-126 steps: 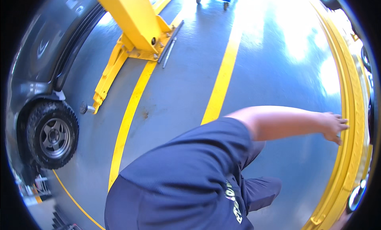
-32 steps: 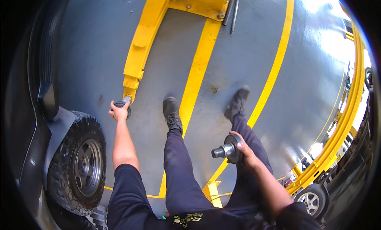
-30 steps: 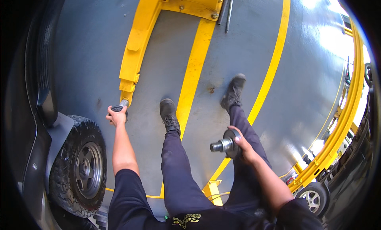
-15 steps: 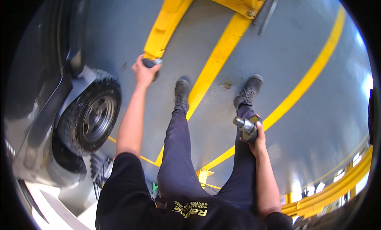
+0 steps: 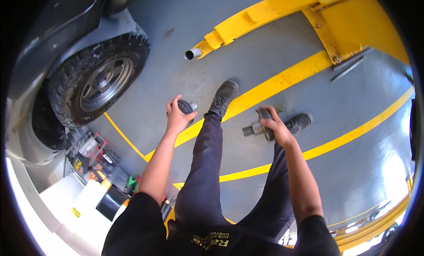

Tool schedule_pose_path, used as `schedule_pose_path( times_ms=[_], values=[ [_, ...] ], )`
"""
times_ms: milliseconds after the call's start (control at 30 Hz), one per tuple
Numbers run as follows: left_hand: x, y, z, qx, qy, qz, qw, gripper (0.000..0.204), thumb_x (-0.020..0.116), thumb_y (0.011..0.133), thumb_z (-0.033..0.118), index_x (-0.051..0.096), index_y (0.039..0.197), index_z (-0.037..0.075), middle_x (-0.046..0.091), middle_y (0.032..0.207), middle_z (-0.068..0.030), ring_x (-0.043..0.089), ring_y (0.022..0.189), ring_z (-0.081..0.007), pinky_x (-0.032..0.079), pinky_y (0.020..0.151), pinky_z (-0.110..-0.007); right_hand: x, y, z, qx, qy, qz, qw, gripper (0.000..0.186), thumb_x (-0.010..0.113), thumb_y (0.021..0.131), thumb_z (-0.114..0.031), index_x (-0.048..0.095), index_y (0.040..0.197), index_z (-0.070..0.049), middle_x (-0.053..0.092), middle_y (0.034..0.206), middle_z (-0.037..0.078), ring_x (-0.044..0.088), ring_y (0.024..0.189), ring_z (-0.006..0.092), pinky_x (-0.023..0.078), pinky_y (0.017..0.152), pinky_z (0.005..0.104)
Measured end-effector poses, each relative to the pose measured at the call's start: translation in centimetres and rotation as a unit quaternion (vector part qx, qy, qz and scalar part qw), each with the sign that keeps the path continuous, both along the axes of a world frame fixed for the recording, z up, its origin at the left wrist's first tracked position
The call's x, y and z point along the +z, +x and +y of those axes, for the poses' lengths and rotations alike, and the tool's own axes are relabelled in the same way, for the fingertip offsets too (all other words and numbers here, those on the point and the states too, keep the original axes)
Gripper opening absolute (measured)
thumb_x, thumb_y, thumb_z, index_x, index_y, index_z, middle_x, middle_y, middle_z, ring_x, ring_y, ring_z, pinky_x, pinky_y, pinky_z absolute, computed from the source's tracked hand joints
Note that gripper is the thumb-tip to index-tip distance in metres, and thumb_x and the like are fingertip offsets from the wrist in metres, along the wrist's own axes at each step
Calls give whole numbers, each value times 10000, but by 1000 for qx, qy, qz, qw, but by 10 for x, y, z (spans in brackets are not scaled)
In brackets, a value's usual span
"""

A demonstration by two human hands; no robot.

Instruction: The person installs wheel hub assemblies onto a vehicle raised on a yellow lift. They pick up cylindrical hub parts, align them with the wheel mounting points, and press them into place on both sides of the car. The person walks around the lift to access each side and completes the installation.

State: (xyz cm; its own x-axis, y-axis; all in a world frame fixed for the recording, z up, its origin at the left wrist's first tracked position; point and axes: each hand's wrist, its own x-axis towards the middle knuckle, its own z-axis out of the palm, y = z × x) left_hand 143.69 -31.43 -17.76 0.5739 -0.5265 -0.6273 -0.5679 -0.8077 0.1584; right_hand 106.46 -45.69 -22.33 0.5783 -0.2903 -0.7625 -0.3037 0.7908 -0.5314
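Observation:
My left hand (image 5: pixel 178 114) grips a round black lift pad (image 5: pixel 187 108) with a short silver stem. My right hand (image 5: pixel 276 125) holds a second dark lift pad (image 5: pixel 266 127), its threaded metal shaft (image 5: pixel 250 130) pointing left. Above them, a yellow lift arm (image 5: pixel 251 18) ends in a hollow silver socket (image 5: pixel 191 54), with no pad in it. Left of my left hand stands a dark vehicle (image 5: pixel 57 17) with a chunky black tyre (image 5: pixel 63 92) on a grey wheel.
At the right, the yellow post base (image 5: pixel 362 26) has two metal bars (image 5: pixel 347 69) beside it. My boots stand around a yellow floor stripe (image 5: pixel 291 79). At the lower left are white surfaces (image 5: pixel 66 194) and jumbled tools (image 5: pixel 95 154). Another yellow beam (image 5: pixel 375 227) runs lower right.
My left hand has lifted the pad away from the arm's end and drawn it toward me, exposing the socket. The view and my feet have turned, putting the lift arm to the upper right.

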Motion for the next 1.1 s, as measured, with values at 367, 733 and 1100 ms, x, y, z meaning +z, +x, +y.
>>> schedule_pose_path(
  times_ms=[367,733,1100],
  values=[
    [1,97,166,159,26,40,986,970,898,702,281,360,1501,168,349,1447,-185,426,1350,-412,388,1136,-522,-103,388,-43,556,-282,158,766,1192,774,729,-575,112,1675,-281,431,1614,91,433,1447,419,446,1124,535],
    [-16,135,158,200,14,81,976,945,875,719,271,344,1497,194,312,1477,-182,404,1348,-437,395,1120,-548,-141,448,-8,476,-190,376,772,1123,765,784,-572,134,1668,-286,456,1543,64,428,1423,396,470,1018,651],
    [-23,155,99,166,-40,83,982,936,862,743,219,343,1521,167,322,1463,-172,432,1353,-383,422,1115,-487,-152,442,2,385,-301,377,787,943,785,773,-541,365,1521,-150,492,1446,63,459,1349,402,476,996,644]
  ],
)
